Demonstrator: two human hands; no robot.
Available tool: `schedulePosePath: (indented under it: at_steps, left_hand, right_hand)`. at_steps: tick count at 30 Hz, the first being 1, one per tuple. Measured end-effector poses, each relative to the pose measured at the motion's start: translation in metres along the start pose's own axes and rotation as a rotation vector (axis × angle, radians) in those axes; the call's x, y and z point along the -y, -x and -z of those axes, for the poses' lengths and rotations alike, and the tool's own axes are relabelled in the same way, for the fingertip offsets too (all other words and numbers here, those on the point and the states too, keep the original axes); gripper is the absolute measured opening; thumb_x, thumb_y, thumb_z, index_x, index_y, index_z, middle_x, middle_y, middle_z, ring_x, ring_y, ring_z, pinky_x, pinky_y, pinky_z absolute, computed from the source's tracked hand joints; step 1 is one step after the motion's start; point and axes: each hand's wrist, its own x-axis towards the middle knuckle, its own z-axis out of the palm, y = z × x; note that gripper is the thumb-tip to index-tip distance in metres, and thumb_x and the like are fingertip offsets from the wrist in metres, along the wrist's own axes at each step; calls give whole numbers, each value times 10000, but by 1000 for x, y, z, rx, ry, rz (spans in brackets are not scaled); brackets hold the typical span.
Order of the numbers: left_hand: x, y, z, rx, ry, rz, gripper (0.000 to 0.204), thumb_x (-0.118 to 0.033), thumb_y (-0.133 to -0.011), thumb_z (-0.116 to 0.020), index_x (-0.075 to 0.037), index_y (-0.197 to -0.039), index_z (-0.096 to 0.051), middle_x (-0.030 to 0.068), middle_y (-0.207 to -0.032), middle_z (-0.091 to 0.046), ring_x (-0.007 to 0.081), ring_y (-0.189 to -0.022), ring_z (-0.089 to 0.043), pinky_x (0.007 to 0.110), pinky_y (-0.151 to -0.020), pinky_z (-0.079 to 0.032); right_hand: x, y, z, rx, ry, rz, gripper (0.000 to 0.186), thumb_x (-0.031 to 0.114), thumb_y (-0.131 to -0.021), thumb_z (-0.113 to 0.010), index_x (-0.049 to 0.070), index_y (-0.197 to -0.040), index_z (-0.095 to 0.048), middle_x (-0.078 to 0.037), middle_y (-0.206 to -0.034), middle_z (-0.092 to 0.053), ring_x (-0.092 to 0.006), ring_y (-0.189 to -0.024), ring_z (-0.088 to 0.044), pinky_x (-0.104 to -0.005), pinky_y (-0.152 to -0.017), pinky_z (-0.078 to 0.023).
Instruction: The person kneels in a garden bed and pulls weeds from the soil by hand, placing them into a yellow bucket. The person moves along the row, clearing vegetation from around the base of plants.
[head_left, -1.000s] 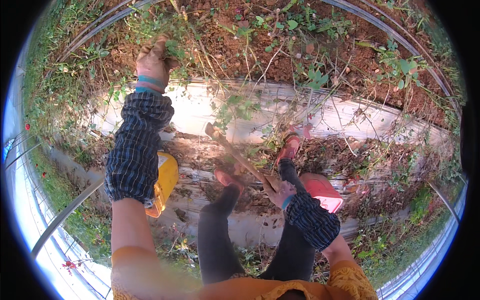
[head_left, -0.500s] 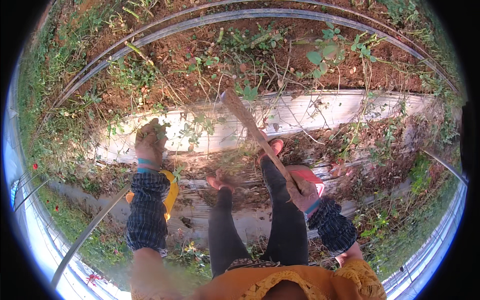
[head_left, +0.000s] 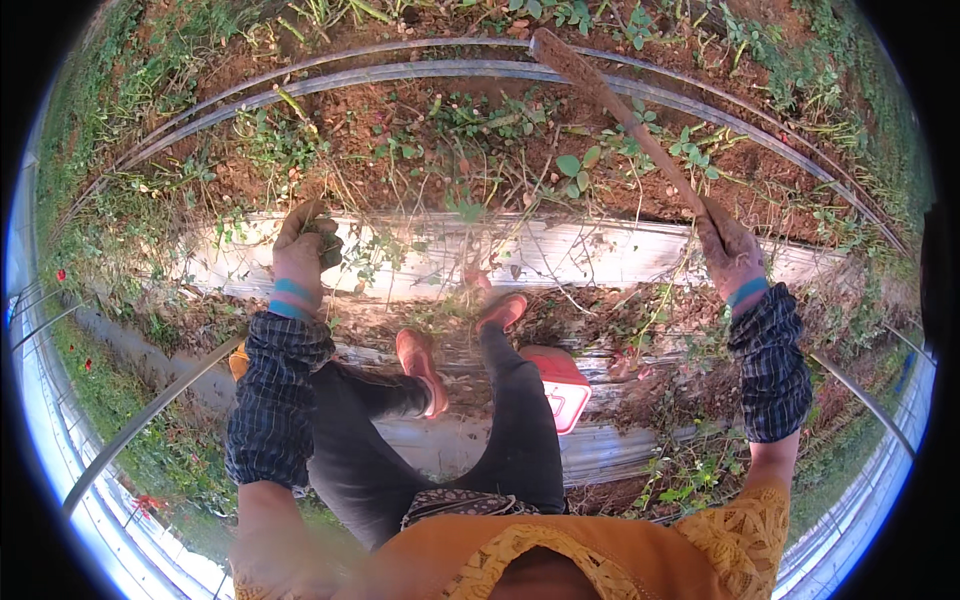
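My right hand [head_left: 732, 250], in a soil-stained glove with a teal cuff, grips the near end of a long brown stick-like tool [head_left: 620, 112]. The tool slants up and to the left over the planted bed, its wider far end above the curved grey pipes. My left hand [head_left: 305, 243] is closed with its fingers curled, in a similar glove, over the left part of the pale plastic sheet [head_left: 600, 250]. Dark matter shows at its fingers, but I cannot make out what it is. Leafy stems [head_left: 385, 245] trail over the sheet beside it.
Curved grey pipes [head_left: 440, 72] cross the soil bed [head_left: 370, 115] ahead. A red and white container [head_left: 560, 388] stands right of my legs. Part of a yellow object [head_left: 238, 362] shows behind my left sleeve. A pole [head_left: 150, 415] slants at the left.
My right hand has swung forward and right, carrying the tool up over the bed. My left hand has risen slightly and stays closed. My legs have shifted, the left foot stepping forward.
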Motion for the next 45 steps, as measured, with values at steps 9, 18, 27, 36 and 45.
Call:
schedulePosePath:
  at_steps: [9,18,27,36,45]
  left_hand:
    - [-5,-39,-118,-43,546,-121,464,73,-793,-418,-73,-1218,-534,86,-984,-620,229,-799,-625,338,-629,-556]
    - [-19,-204,-149,-341,601,-320,425,91,-812,-415,-50,-1197,-529,70,-986,-620,157,-765,-604,254,-570,-533]
    - [-32,-267,-127,-623,662,-136,397,89,-829,-457,-112,-1161,-542,102,-1041,-626,219,-871,-628,332,-710,-578]
    - [-13,-252,-113,-612,605,-355,420,100,-827,-415,-117,-1163,-542,100,-1051,-625,228,-845,-625,334,-698,-562]
    - [-7,-245,-111,-713,601,-272,418,110,-818,-431,-99,-1166,-531,98,-1012,-640,220,-841,-629,335,-676,-557]
  right_hand:
    - [65,-209,-34,307,780,233,365,395,-973,-439,175,-1236,-564,-114,-1019,-659,-268,-818,-626,-399,-803,-520]
    - [100,-387,-82,854,873,126,373,321,-983,-480,131,-1298,-538,-117,-976,-675,-226,-689,-608,-376,-631,-516]
    - [43,-381,-135,853,648,-117,354,339,-975,-512,137,-1253,-596,-106,-903,-683,-188,-744,-616,-345,-660,-498]
    - [-12,-387,-125,856,283,-126,385,369,-970,-505,142,-1275,-568,-102,-799,-647,-175,-604,-532,-352,-554,-456]
    - [112,-407,-207,1015,910,165,449,371,-979,-456,121,-1352,-471,-167,-875,-638,-248,-720,-611,-385,-646,-506]
